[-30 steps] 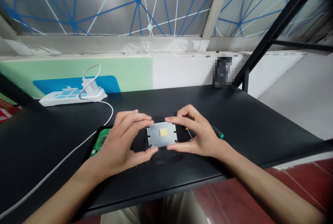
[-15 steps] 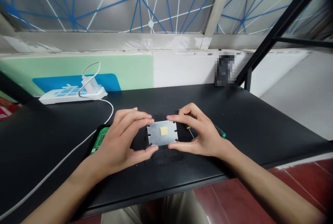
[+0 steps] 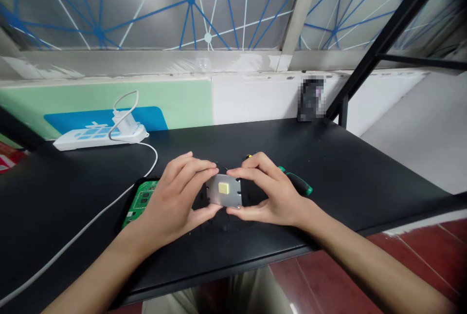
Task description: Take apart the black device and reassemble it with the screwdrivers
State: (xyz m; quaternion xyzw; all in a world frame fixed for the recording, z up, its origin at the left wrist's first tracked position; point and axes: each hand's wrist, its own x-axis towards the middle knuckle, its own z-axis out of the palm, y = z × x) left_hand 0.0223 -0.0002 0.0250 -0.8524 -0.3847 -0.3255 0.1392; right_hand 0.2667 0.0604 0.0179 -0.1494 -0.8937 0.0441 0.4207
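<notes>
silver plate, held up between my two hands over the black bench, its pale yellow pad facing the camera. my left hand has its fingers clamped on the plate's left end, thumb below and fingertips above; my right hand grips the right end the same way, so neither pair is apart. to handle it well, i'd keep pressure on the edges alone, light and even from both sides, so the thin metal doesn't flex and nothing rubs the pad. i'd also tilt it slowly, both wrists turning together, since a jerk could let a notched corner slip from the thumb. keeping it low over the bench would make a drop harmless, and the loose dark bits just behind it are best left clear of the knuckles. against the earlier frame, the plate has turned: it looks narrower and duller, and the pad shows its side. my hands have drawn closer together. more of the green board shows beside the left wrist, and more of the green and black handle shows behind the right hand.
</notes>
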